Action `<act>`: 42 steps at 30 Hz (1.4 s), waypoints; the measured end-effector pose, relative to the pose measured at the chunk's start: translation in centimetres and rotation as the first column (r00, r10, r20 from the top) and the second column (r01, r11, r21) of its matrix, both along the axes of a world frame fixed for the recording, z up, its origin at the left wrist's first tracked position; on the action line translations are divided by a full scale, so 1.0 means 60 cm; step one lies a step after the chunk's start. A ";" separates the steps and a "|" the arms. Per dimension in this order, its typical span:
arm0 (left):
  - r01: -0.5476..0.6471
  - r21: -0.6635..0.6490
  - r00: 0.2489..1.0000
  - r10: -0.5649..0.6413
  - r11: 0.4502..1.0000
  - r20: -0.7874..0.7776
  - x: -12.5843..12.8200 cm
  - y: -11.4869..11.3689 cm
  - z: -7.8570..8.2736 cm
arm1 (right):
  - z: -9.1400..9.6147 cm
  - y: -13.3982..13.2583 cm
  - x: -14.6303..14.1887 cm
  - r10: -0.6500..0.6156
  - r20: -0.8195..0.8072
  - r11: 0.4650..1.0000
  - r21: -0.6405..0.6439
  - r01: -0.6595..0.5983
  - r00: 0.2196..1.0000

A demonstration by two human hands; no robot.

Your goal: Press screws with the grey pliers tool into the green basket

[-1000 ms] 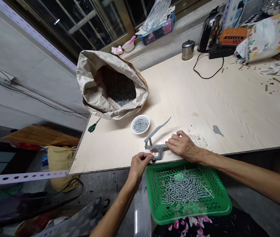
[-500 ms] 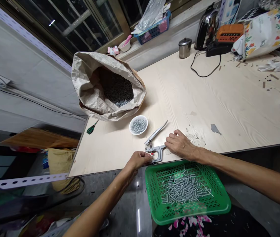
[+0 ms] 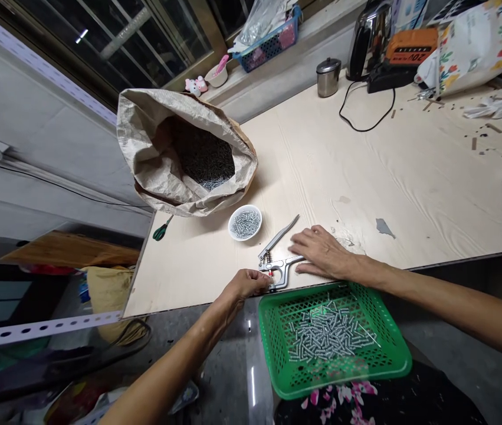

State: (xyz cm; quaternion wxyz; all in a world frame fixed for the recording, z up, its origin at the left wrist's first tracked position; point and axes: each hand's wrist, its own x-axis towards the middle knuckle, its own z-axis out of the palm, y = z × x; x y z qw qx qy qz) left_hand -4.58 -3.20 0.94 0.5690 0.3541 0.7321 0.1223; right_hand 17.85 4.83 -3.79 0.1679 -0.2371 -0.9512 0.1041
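Observation:
A pair of grey snap-fastener pliers (image 3: 281,268) lies at the table's front edge, its upper handle raised and a small red piece at its jaw. My left hand (image 3: 248,283) is at that jaw, thumb and fingers pinched together; whatever is between them is hidden. My right hand (image 3: 324,255) rests over the end of the lower handle, thumb and fingers apart, not wrapped round it. Below sits a green basket (image 3: 272,360) with many small ribbed metal pieces (image 3: 328,333). A white bowl (image 3: 232,235) of small silvery pieces stands behind the pliers.
A large open sack (image 3: 138,159) of dark metal pieces stands at back left, with green-handled scissors (image 3: 160,231) nearby. Further back are a metal canister (image 3: 328,79), a kettle (image 3: 368,41), an orange device (image 3: 412,47) with a black cord, and a flowered bag (image 3: 474,53).
My right hand has loosened from the lower handle's end, its fingers now spread and reaching toward the upper handle. My left hand stays at the jaw. The whole view has shifted slightly.

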 end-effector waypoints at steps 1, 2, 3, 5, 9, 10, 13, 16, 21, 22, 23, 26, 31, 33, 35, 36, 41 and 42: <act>-0.002 0.000 1.000 0.002 1.000 -0.003 -0.001 0.000 -0.001 | 0.004 0.008 0.002 -0.003 -0.002 1.000 -0.029 0.003 1.000; -0.001 -0.002 1.000 0.001 1.000 -0.005 -0.001 0.000 -0.002 | 0.007 0.016 0.003 -0.014 0.007 0.999 -0.050 0.014 1.000; 0.001 -0.007 1.000 -0.001 1.000 -0.006 -0.001 0.001 -0.002 | 0.009 0.026 0.002 -0.022 0.026 0.998 -0.066 0.024 0.999; 0.002 -0.020 1.000 -0.002 1.000 -0.006 -0.001 0.003 -0.001 | 0.011 0.046 -0.003 -0.011 0.080 0.996 -0.086 0.017 0.997; -0.015 -0.025 1.000 0.015 1.000 -0.016 0.001 0.005 0.002 | 0.015 0.071 -0.014 0.061 0.112 0.994 -0.092 -0.050 0.992; -0.018 -0.025 1.000 0.018 1.000 -0.020 0.002 0.004 0.002 | 0.017 0.073 -0.016 0.074 0.108 0.994 -0.093 -0.064 0.991; -0.016 -0.027 0.999 0.015 1.000 -0.033 0.003 0.003 0.002 | 0.024 0.073 -0.018 0.098 0.111 0.992 -0.085 -0.089 0.989; -0.002 -0.020 0.999 0.001 1.000 -0.046 0.003 0.004 0.000 | 0.026 0.070 -0.018 0.109 0.130 0.992 -0.077 -0.100 0.985; 0.069 -0.013 0.991 -0.070 0.997 -0.112 0.005 0.002 0.008 | 0.030 0.060 -0.011 0.128 0.084 0.986 -0.118 -0.117 0.988; 0.120 -0.012 0.978 -0.120 0.993 -0.168 0.009 -0.001 0.012 | 0.032 0.057 -0.008 0.133 0.066 0.983 -0.135 -0.123 0.989; 0.182 0.008 0.949 -0.173 0.983 -0.264 0.014 -0.005 0.017 | 0.034 0.053 -0.006 0.137 0.044 0.979 -0.156 -0.128 0.990; 0.443 0.197 0.716 -0.213 0.875 -0.664 0.041 -0.012 0.024 | 0.036 0.043 -0.002 0.140 -0.026 0.967 -0.212 -0.142 0.990; 0.807 0.382 0.528 -0.260 0.451 -0.809 0.072 0.024 -0.005 | 0.033 0.038 -0.001 0.077 -0.034 0.961 -0.264 -0.083 0.996; 0.848 0.371 0.506 -0.367 0.379 -0.781 0.067 0.048 -0.019 | 0.039 0.039 0.006 0.052 0.005 0.956 -0.291 -0.048 0.999; 0.874 0.335 0.469 -0.432 0.352 -0.771 0.061 0.065 -0.025 | 0.049 0.038 0.017 0.001 0.084 0.954 -0.300 0.024 0.996; 0.885 0.309 0.446 -0.446 0.349 -0.776 0.060 0.071 -0.024 | 0.054 0.038 0.023 -0.022 0.121 0.954 -0.294 0.057 0.992; 0.904 0.246 0.394 -0.460 0.349 -0.796 0.077 0.082 -0.008 | 0.064 0.033 0.040 -0.019 0.142 0.975 -0.216 0.050 0.990; 0.900 0.264 0.409 -0.460 0.346 -0.788 0.082 0.083 -0.006 | 0.062 0.033 0.040 -0.018 0.125 0.979 -0.198 0.042 0.992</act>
